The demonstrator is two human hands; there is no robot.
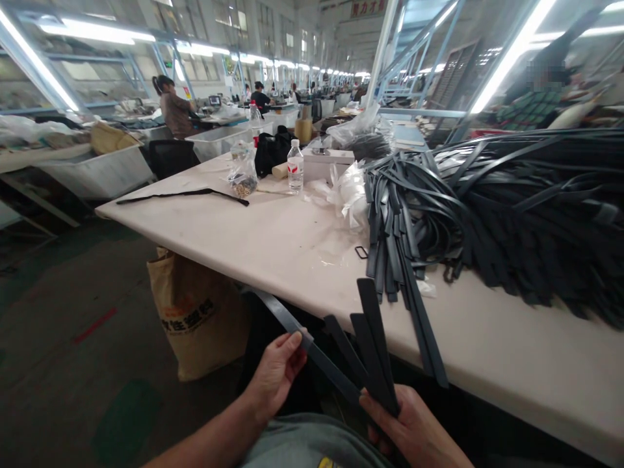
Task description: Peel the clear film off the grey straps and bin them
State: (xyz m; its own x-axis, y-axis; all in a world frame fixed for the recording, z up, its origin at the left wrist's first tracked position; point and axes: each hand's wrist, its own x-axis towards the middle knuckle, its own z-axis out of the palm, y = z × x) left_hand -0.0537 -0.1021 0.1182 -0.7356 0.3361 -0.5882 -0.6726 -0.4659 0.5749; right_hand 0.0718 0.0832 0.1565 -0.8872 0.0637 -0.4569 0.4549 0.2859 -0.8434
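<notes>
My right hand [414,429] grips a fan of several dark leather straps [373,354] below the table's near edge. One long strap [287,318] runs out to the left, and my left hand [275,374] pinches it with thumb and fingers. Both hands sit low, over my lap. On the pale table [273,237] to the right lies a large heap of the same dark straps [511,214], with several ends hanging over the edge near my right hand.
A small black metal ring [361,252] lies on the table by crumpled white plastic [348,192]. A water bottle [295,167], a black bag [271,151] and one loose strap [185,194] sit farther left. A brown paper sack [195,312] stands under the table. Other people work at distant benches.
</notes>
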